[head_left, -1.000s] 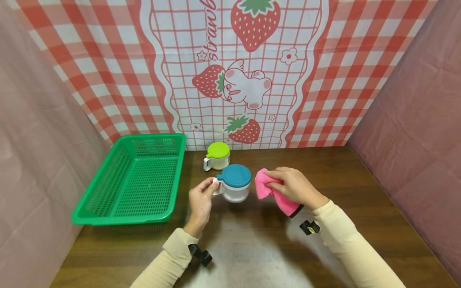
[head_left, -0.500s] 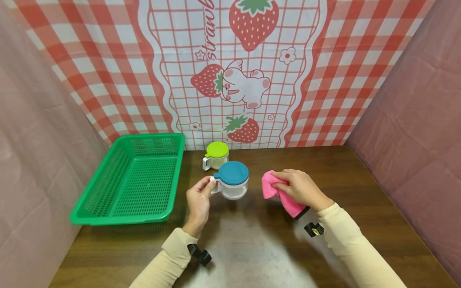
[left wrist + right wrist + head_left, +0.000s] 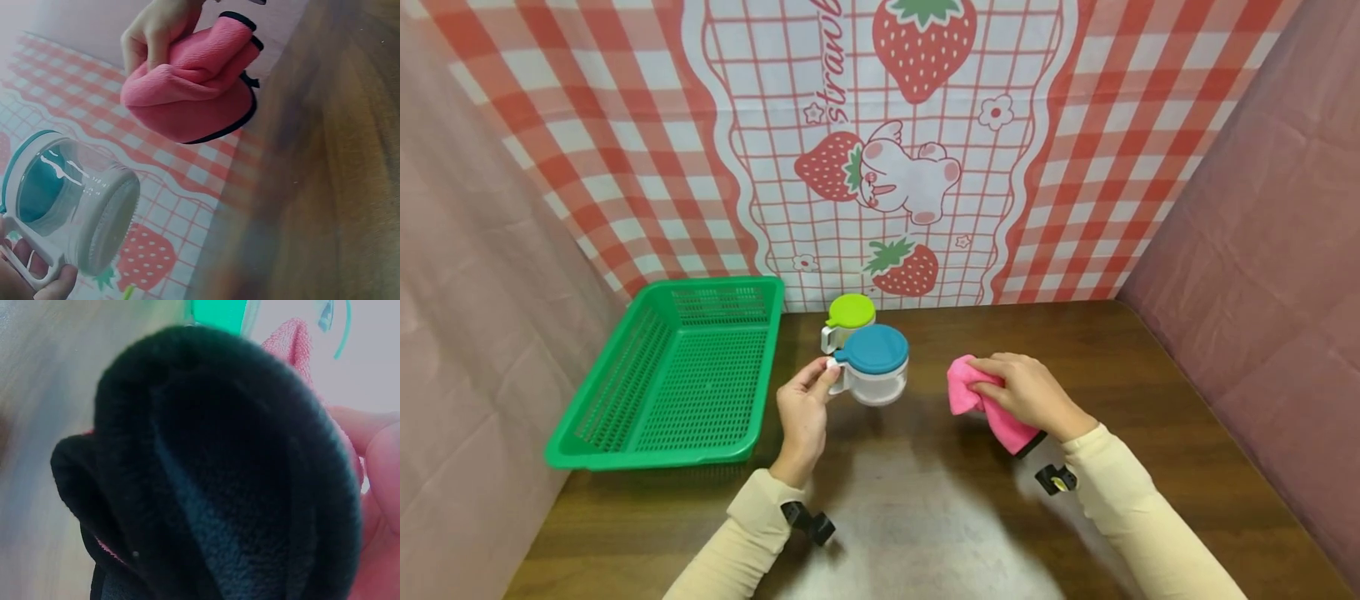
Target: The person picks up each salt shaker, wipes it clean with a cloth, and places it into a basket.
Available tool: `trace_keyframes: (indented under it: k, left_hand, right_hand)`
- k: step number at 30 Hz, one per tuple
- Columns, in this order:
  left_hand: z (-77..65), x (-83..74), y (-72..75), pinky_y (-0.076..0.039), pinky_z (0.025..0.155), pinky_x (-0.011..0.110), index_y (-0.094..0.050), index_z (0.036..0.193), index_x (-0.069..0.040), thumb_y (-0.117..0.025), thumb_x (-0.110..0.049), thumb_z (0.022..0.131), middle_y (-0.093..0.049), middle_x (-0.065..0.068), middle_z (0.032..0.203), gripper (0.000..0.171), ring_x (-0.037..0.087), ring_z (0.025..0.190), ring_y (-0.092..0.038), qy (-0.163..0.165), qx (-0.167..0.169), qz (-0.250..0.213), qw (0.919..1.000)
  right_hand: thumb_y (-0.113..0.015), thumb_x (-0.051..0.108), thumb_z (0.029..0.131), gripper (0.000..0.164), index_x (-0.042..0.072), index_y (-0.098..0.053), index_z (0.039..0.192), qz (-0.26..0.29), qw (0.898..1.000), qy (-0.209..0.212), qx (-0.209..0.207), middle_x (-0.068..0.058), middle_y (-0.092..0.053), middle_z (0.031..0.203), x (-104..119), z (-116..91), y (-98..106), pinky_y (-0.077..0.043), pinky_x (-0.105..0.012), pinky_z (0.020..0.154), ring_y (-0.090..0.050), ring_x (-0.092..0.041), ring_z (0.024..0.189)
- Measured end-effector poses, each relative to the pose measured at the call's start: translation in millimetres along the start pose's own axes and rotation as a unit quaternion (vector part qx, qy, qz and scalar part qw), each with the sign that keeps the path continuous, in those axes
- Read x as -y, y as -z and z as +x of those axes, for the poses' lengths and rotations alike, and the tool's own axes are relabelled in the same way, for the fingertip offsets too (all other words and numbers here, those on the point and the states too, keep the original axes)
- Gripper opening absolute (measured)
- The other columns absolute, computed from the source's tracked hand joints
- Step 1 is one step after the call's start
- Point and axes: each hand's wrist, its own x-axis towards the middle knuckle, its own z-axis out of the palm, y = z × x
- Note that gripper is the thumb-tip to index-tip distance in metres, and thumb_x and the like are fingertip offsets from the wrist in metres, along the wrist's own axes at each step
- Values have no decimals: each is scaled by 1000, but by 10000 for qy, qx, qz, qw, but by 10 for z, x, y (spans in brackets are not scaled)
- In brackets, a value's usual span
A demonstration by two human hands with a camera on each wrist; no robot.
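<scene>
My left hand (image 3: 802, 412) grips the white handle of a clear jar with a blue lid (image 3: 876, 350). The jar is held above the table; in the left wrist view its clear body (image 3: 75, 194) and ridged base show. My right hand (image 3: 1026, 392) pinches a bunched pink cloth (image 3: 992, 408) with dark edging, to the right of the jar and apart from it. In the right wrist view the cloth's dark folded edge (image 3: 231, 462) fills most of the picture. Behind the held jar stands a smaller jar with a lime-green lid (image 3: 852, 310), partly hidden by it.
A green plastic basket (image 3: 763, 367) with slatted sides stands on the left of the brown wooden table (image 3: 925, 517). A strawberry-print checked cloth (image 3: 917, 250) hangs along the back edge. Pink drapes (image 3: 1232, 242) hang at both sides.
My left hand has lifted the blue-lidded jar slightly and moved it left, over part of the green-lidded jar. My right hand has drawn the pink cloth a little to the right, away from it.
</scene>
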Motion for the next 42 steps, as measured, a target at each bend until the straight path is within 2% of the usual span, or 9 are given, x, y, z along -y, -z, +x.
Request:
trace_keyframes:
  k: [7, 16, 23, 26, 29, 32, 36, 39, 42]
  left_hand:
    - [74, -177, 15, -57, 64, 17, -64, 106, 19, -67, 5, 86, -68, -9, 77, 25, 3, 72, -64, -19, -70, -141, 9999]
    - [243, -421, 95, -58, 65, 20, -66, 104, 15, -67, 2, 88, -69, -6, 78, 21, 6, 75, -65, -25, -94, -183, 9998]
    - [377, -605, 166, -60, 66, 25, -65, 109, 13, -65, -1, 91, -70, -7, 80, 23, 9, 81, -67, 129, -26, -161, 9998]
    - [429, -686, 181, -61, 67, 27, -67, 103, 6, -65, -5, 92, -70, -6, 80, 16, 9, 83, -66, 247, 2, -206, 9995]
    - [475, -750, 189, -61, 67, 29, -70, 90, -5, -65, -5, 92, -70, -4, 79, 5, 10, 81, -65, 295, -18, -319, 9991]
    - [530, -804, 202, -61, 66, 29, -71, 81, -14, -66, -6, 92, -70, -4, 77, 14, 10, 80, -65, 275, -44, -360, 9990]
    - [622, -870, 247, -60, 66, 28, -69, 91, -7, -65, -10, 93, -69, -7, 78, 6, 9, 82, -66, 246, -80, -197, 9995]
    - [698, -904, 289, -60, 67, 27, -65, 106, 3, -64, -13, 94, -69, -8, 82, 20, 9, 85, -66, 205, -140, -40, 9997]
    - [769, -921, 321, -60, 67, 27, -64, 112, 7, -64, -15, 94, -68, -7, 85, 29, 10, 88, -65, 156, -236, 29, 9996]
  right_hand:
    - [-77, 13, 82, 35, 5, -71, 116, 47, 9999, -39, 99, -5, -70, 85, 5, 8, 10, -48, -35, 65, -58, -16, 72]
    - [-76, 14, 83, 34, 5, -71, 116, 9, 9997, -172, 162, -6, -70, 86, -6, -20, 3, -49, -37, 66, -60, -18, 73]
    - [-76, 14, 83, 34, 6, -71, 116, -2, 9997, -153, 170, -6, -71, 88, -17, -33, 2, -51, -38, 68, -64, -20, 76]
    - [-76, 14, 83, 34, 6, -72, 115, -9, 9998, -127, 159, -5, -71, 87, -23, -37, 5, -50, -38, 67, -63, -19, 75]
    - [-77, 14, 82, 34, 6, -72, 115, -33, 9998, -137, 144, -5, -71, 86, -26, -46, 10, -50, -38, 67, -63, -19, 74]
    - [-77, 14, 82, 34, 6, -72, 115, -62, 9998, -123, 108, -6, -71, 86, -31, -50, 10, -51, -40, 68, -64, -21, 76]
    - [-77, 14, 82, 34, 6, -72, 114, -85, 9999, -78, 91, -6, -71, 87, -36, -48, 5, -52, -41, 69, -65, -23, 77]
    - [-77, 14, 82, 34, 6, -72, 114, -103, 9999, -63, 93, -6, -71, 87, -36, -50, 7, -52, -42, 69, -65, -23, 77]
    - [-77, 14, 82, 33, 6, -72, 113, -100, 9999, -62, 69, -6, -72, 87, -38, -54, 13, -53, -42, 70, -65, -22, 78]
